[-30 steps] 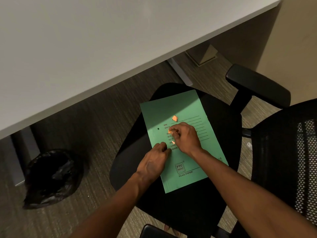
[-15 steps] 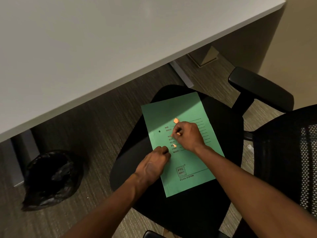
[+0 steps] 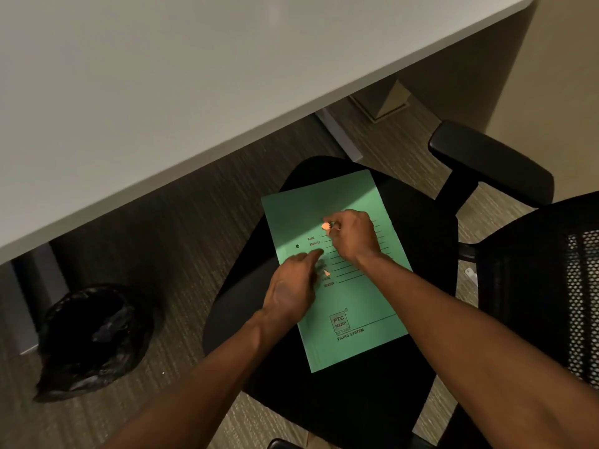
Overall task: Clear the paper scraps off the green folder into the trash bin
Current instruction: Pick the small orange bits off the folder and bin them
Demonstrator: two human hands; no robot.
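Spreading across the top is the pale grey desk (image 3: 162,92); below it, the black office chair seat (image 3: 421,228) carries the flat green paper folder (image 3: 356,303), lying toward the seat's front edge. Off left on the carpet, the black-bagged trash bin (image 3: 87,338). Left hand (image 3: 291,286) rests flat, fingers spread, on the folder's left edge; right hand (image 3: 353,236) pinches an orange paper scrap (image 3: 325,225). Another small orange scrap (image 3: 327,272) lies mid-folder.

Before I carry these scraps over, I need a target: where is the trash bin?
In the head view the trash bin, lined with a black bag, stands on the carpet at lower left, under the desk edge and left of the chair holding the green folder.
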